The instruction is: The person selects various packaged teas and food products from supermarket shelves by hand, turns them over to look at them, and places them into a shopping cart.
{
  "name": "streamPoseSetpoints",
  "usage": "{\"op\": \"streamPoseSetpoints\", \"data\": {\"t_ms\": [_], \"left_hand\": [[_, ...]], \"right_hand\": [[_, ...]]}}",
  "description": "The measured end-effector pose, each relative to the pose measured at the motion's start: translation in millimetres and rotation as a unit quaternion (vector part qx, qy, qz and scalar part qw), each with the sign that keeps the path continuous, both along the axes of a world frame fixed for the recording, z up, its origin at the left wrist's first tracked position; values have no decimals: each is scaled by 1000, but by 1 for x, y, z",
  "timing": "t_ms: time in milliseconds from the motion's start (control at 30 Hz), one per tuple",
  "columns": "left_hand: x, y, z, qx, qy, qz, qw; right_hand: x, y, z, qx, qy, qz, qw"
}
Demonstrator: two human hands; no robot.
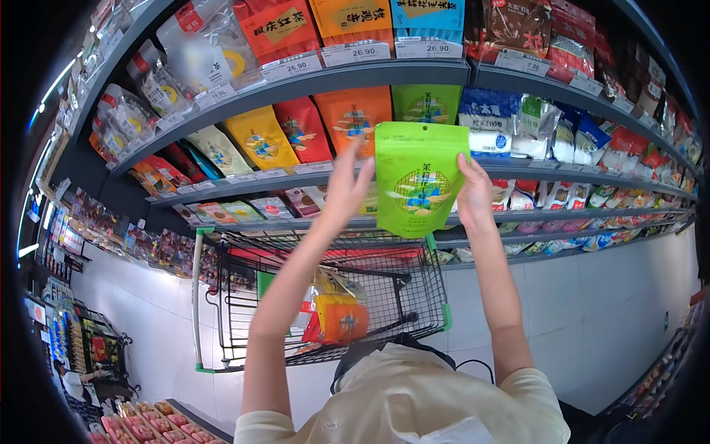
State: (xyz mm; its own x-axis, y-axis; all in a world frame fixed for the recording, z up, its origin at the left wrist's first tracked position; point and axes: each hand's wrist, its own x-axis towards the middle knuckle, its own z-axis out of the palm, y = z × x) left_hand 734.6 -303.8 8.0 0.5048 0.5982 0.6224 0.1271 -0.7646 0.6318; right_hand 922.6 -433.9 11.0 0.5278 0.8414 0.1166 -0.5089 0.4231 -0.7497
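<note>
My right hand [474, 191] grips the right edge of a bright green tea pouch [420, 177], held upright in front of the shelves. To the left of the pouch is my left hand [350, 179], slightly smeared by motion, its fingers apart and nothing in them. Behind my left hand stands an orange tea pouch [373, 111] on the shelf, beside a red pouch [303, 127] and a yellow one [259, 139]. Another green pouch [427, 102] shows on the shelf just above the one I hold. Below my arms, a few orange, red and yellow pouches [342, 318] lie in a shopping cart.
The wire shopping cart [399, 277] stands between me and the shelves, with a green and grey handle end at left. A shelf edge [296, 177] with price tags runs across. White sugar bags [487, 126] fill the shelf at right. Pale floor tiles [577, 296] extend rightward.
</note>
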Motion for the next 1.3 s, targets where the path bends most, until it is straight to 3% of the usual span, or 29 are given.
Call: {"op": "streamPoseSetpoints", "data": {"t_ms": [100, 167, 200, 300, 333, 433, 600, 767, 867, 933, 1033, 1100, 1133, 1200, 1233, 1300], "left_hand": [[-42, -39, -36, -329, -61, -135, 932], [-74, -51, -61, -386, -30, -137, 912], [-82, -61, -69, -263, -22, -121, 957], [-108, -80, -80, -408, -15, -67, 910], [-114, -83, -88, -397, -84, -41, 913], [-149, -85, -79, -551, -146, -21, 821], [-180, -82, -87, -467, -204, 27, 860], [-203, -83, -83, -521, -172, 40, 835], [-212, -74, -111, -378, -143, 90, 910], [-218, -87, -99, -333, -98, 117, 930], [-216, -97, -98, -295, -29, 94, 950], [-210, -102, -104, -309, -54, 55, 948], [-205, -102, -107, -327, -102, 34, 939], [-202, -100, -89, -396, -225, 28, 890], [-207, -98, -83, -475, -268, -7, 838], [-226, -92, -77, -615, -347, -76, 704]], "right_hand": [[-14, 11, -16, -12, 44, 59, 997], [-35, 17, -17, -31, 47, 70, 996], [-45, 21, -22, -39, 46, 84, 995], [-76, 31, -37, -84, -28, 134, 987], [-86, 31, -37, -109, -78, 149, 980], [-118, 20, -44, -146, -163, 222, 950], [-173, 0, -73, -188, -141, 330, 914], [-198, 2, -89, -174, -153, 283, 931], [-208, 4, -92, -175, -168, 260, 935], [-215, 5, -87, -179, -185, 235, 937], [-227, 9, -89, -169, -272, 173, 931], [-242, -2, -62, -237, -375, 183, 877], [-253, -6, -49, -268, -424, 188, 844], [-274, -12, -54, -117, -583, 82, 800], [-281, -17, -55, -38, -648, 26, 760], [-282, -22, -52, -18, -655, 86, 751]]}}
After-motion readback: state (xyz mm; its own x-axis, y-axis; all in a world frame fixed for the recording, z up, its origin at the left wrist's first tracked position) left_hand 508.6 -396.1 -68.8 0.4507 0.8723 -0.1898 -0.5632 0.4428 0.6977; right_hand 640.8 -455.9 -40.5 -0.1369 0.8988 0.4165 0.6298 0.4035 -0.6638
